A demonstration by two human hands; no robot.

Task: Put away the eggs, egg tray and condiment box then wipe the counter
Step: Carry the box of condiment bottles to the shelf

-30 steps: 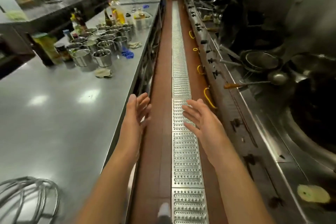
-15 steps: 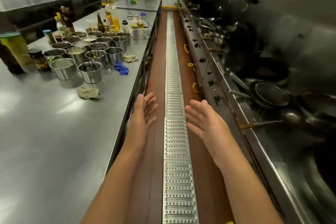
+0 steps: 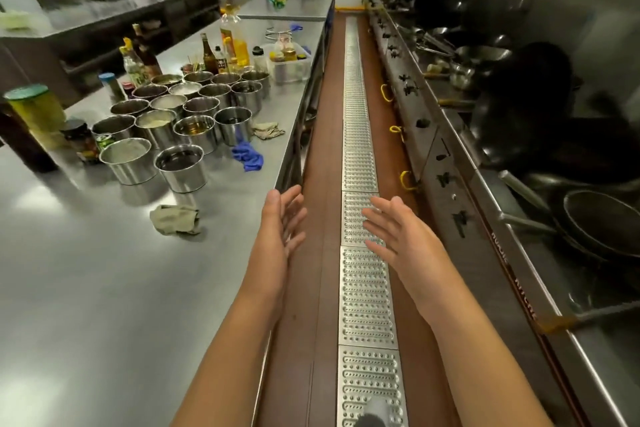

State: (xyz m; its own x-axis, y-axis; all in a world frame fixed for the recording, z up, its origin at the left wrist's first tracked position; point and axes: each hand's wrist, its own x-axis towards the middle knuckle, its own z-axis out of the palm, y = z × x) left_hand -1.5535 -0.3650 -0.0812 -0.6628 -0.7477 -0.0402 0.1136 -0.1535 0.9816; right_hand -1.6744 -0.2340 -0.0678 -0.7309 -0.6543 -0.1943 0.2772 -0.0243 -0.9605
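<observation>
So both hands empty: left hand [image 3: 280, 229] and right hand [image 3: 398, 236] held apart over the aisle, fingers straight. No eggs or egg tray visible. Likely condiment box [image 3: 290, 66] sits far down the bench [image 3: 104, 288], behind packed steel pots [image 3: 180, 166]. Risks: reaching past the pots tips one and spills; rag [image 3: 176, 218] and blue cloth [image 3: 247, 156] could snag.

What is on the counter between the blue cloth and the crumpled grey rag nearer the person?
In the head view, only bare steel counter lies between the blue cloth and the grey rag. The nearest steel pot stands just left of that stretch.
</observation>
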